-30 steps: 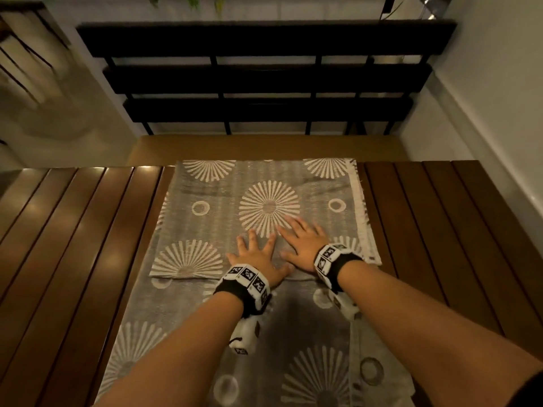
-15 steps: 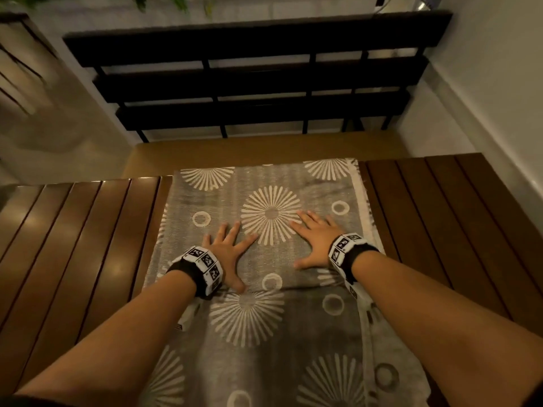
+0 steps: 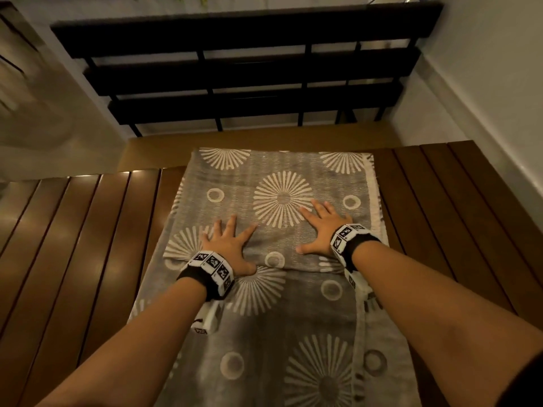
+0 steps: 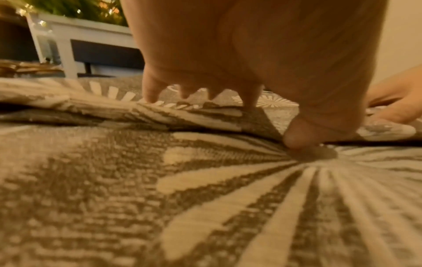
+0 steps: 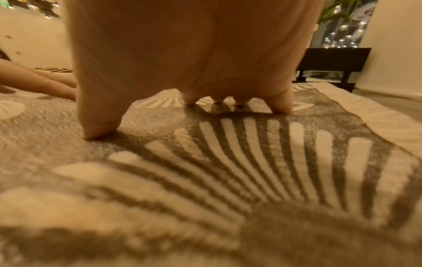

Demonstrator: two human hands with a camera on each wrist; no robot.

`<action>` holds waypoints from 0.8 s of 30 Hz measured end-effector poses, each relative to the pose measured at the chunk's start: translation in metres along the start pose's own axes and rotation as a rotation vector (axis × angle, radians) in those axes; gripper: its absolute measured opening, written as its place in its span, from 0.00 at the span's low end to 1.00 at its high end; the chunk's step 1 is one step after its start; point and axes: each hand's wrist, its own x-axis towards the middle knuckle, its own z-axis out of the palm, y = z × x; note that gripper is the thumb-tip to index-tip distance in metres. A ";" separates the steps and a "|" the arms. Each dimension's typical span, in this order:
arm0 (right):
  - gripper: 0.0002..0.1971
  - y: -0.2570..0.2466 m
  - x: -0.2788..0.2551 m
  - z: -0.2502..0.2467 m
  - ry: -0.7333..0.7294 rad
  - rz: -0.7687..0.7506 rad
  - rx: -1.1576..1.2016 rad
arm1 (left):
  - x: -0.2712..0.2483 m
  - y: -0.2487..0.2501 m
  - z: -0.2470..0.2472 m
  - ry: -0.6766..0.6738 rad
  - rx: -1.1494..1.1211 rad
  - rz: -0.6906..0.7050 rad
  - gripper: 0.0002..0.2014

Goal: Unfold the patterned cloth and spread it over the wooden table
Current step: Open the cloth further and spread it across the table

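Both hands flat, nothing grasped: left hand [image 3: 226, 248] and right hand [image 3: 321, 227] press with spread fingers on the folded upper layer of the patterned cloth [image 3: 273, 324]. Cloth lies lengthwise along the middle of the wooden table [image 3: 73, 245], slats bare on both sides.

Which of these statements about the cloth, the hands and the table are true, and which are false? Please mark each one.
1. Both hands lie flat on the cloth. True: the left hand and the right hand press it with spread fingers.
2. The cloth covers the whole table. False: bare slats show on both sides.
3. The far part of the cloth is still folded. True: a doubled layer ends in an edge near the wrists.
4. The right hand lifts a corner. False: it rests flat.
5. A dark bench stands beyond the table. True.
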 end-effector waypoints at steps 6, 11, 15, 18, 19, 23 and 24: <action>0.59 -0.007 -0.003 0.006 0.001 0.141 0.090 | -0.027 0.031 0.009 0.329 -0.083 -0.039 0.39; 0.61 -0.022 -0.010 0.008 0.027 0.303 0.087 | -0.034 0.057 0.039 0.286 -0.246 -0.145 0.52; 0.62 -0.032 -0.021 0.007 0.035 0.396 0.079 | -0.022 0.046 0.033 0.180 -0.164 -0.153 0.50; 0.64 -0.043 -0.022 0.006 0.042 0.433 0.137 | -0.014 0.038 0.022 0.095 -0.144 -0.123 0.46; 0.65 -0.048 -0.025 0.005 0.040 0.439 0.146 | -0.012 0.036 0.019 0.069 -0.148 -0.111 0.45; 0.46 -0.066 -0.050 0.007 0.002 0.323 0.038 | -0.009 0.033 0.008 0.039 -0.116 -0.133 0.41; 0.42 -0.066 -0.056 0.009 -0.005 0.304 0.031 | -0.011 0.036 0.007 0.084 -0.080 -0.159 0.38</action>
